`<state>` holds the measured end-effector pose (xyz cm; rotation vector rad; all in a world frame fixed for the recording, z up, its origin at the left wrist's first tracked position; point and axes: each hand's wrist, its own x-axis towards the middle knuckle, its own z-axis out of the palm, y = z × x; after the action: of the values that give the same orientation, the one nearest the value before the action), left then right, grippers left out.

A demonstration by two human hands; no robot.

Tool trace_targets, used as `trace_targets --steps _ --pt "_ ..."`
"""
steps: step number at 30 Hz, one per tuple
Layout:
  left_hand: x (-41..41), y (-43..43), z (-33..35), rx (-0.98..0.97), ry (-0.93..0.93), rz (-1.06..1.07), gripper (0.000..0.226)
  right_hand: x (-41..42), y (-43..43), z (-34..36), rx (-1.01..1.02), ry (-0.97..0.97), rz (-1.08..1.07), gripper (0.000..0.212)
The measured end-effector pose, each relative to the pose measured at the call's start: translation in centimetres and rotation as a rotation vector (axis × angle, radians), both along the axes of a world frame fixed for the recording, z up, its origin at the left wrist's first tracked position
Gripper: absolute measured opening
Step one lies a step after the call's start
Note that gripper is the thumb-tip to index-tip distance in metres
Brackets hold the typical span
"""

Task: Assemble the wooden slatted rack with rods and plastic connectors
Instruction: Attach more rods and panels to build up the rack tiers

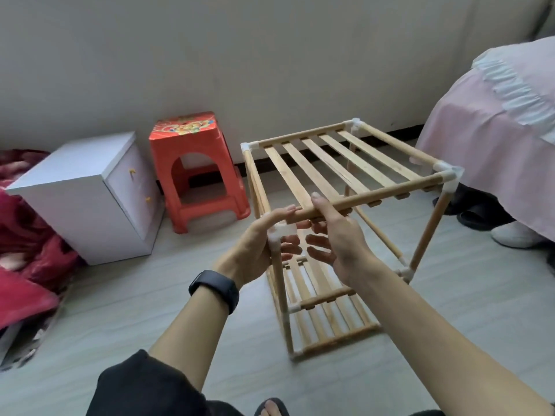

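A wooden slatted rack (345, 172) stands upright on the floor in the middle of the view, with a slatted top shelf, lower slatted shelves (324, 310) and white plastic corner connectors (447, 175). My left hand (255, 250) grips the near-left corner connector (277, 232), thumb lying along the front top rod (375, 195). My right hand (336, 235) holds that same front rod just right of the corner, thumb on top and fingers curled beneath it.
A white bedside cabinet (90, 193) and a red plastic stool (195, 169) stand left of the rack by the wall. Red bedding (27, 235) lies at far left. A pink-covered bed (495, 130) with shoes beneath it is at right. My foot shows at the bottom edge.
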<state>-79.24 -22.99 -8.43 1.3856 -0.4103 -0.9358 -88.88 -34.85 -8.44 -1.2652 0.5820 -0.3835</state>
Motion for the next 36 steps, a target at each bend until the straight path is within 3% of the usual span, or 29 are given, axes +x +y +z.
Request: trace_targets --steps 2,8,13,17,21,26,34,36 --pt "0.1 0.1 -0.2 -0.059 0.043 -0.023 0.038 0.1 -0.5 -0.5 -0.031 -0.033 -0.029 0.041" --pt "-0.7 -0.9 -0.3 0.009 -0.060 0.073 0.030 -0.2 -1.7 -1.2 -0.003 -0.129 -0.129 0.029" --pt "-1.1 -1.3 -0.4 -0.010 -0.026 0.184 0.012 0.0 -1.7 -1.9 -0.020 -0.108 -0.161 0.027" --pt "-0.9 -1.1 -0.6 -0.021 -0.068 0.211 0.014 0.0 -1.0 -2.5 0.003 -0.105 -0.149 0.027" --pt "-1.5 -1.7 -1.5 -0.031 -0.063 0.460 0.015 0.4 -0.2 -2.0 0.039 -0.109 -0.153 0.027" --pt "-2.0 -2.6 -1.7 -0.038 -0.092 0.610 0.018 0.2 0.2 -1.6 0.044 -0.099 -0.158 0.028" --pt "-1.2 -3.1 -1.6 -0.052 -0.063 0.674 0.027 0.0 0.7 -1.6 0.034 -0.087 -0.211 0.027" --pt "-0.8 -3.2 -1.8 -0.031 -0.140 0.648 0.025 -0.2 0.7 -1.7 0.024 -0.092 -0.222 0.028"
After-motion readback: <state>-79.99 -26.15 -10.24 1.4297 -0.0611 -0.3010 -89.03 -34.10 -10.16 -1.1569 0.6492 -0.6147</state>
